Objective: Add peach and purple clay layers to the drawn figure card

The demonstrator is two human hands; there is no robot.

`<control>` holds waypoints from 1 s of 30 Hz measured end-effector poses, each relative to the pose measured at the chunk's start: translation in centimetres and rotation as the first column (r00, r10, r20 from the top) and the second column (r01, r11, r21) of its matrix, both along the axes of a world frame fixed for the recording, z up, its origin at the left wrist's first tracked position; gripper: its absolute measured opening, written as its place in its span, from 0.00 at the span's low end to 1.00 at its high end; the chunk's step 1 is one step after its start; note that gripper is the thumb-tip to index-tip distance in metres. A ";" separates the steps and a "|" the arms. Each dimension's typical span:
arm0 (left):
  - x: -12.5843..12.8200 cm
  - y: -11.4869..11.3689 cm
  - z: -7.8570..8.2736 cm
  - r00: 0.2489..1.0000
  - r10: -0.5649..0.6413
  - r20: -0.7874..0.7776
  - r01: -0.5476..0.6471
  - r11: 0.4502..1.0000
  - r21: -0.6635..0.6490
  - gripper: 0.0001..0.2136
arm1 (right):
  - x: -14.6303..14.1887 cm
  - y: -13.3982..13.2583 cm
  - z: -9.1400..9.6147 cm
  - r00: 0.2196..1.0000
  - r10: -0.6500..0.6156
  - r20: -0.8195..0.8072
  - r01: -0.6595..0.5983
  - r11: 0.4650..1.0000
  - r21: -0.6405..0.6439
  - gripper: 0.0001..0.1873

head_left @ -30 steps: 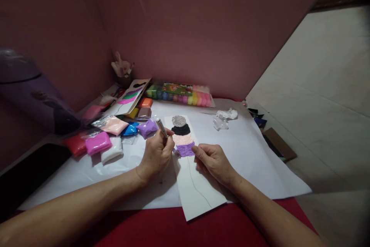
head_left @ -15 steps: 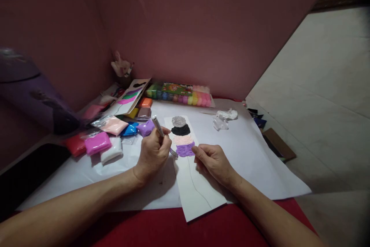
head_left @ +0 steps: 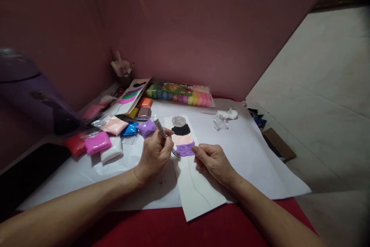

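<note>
A long white card (head_left: 196,185) lies on a white paper sheet (head_left: 245,154). Its far end carries bands of clay: grey, black, pale pink and purple (head_left: 185,148). My left hand (head_left: 156,152) is closed round a thin metal-tipped tool (head_left: 160,126), whose tip sits at the left edge of the purple band. My right hand (head_left: 212,160) lies on the card's right edge beside the purple band, fingers bent and pressing the card down.
Several bags of coloured clay (head_left: 98,142) lie at the left. A long pack of clay colours (head_left: 179,93) stands against the pink wall, next to a striped card (head_left: 131,96). Crumpled plastic (head_left: 227,115) lies at the right. A red tablecloth (head_left: 162,227) shows in front.
My left hand shifted slightly left and back with the tool, its tip working along the purple band's left edge. My right hand stayed put.
</note>
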State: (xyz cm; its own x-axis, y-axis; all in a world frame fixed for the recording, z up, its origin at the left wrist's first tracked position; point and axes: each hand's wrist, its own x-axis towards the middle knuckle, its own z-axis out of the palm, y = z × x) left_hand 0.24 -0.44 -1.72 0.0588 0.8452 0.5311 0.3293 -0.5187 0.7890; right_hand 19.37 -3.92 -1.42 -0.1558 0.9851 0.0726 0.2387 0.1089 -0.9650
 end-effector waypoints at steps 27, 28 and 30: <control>0.1 0.0 -0.2 1.000 -0.016 0.011 0.016 0.999 -0.034 0.05 | 0.0 0.0 0.1 1.000 0.002 0.011 -0.002 1.000 -0.005 0.27; 0.1 0.0 -0.2 1.000 -0.015 0.012 0.015 0.999 -0.038 0.05 | 0.0 0.0 0.2 1.000 0.000 0.012 0.000 1.000 -0.005 0.27; 0.1 0.0 -0.2 1.000 -0.010 0.015 0.010 0.999 -0.047 0.05 | -0.1 0.0 0.2 1.000 0.000 0.011 0.000 1.000 -0.007 0.27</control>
State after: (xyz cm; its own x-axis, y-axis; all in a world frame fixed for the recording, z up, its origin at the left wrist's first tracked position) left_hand 0.31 -0.42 -1.91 0.0597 0.8686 0.4919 0.3124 -0.4842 0.8172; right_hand 19.30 -3.92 -1.21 -0.1567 0.9855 0.0644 0.2492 0.1026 -0.9630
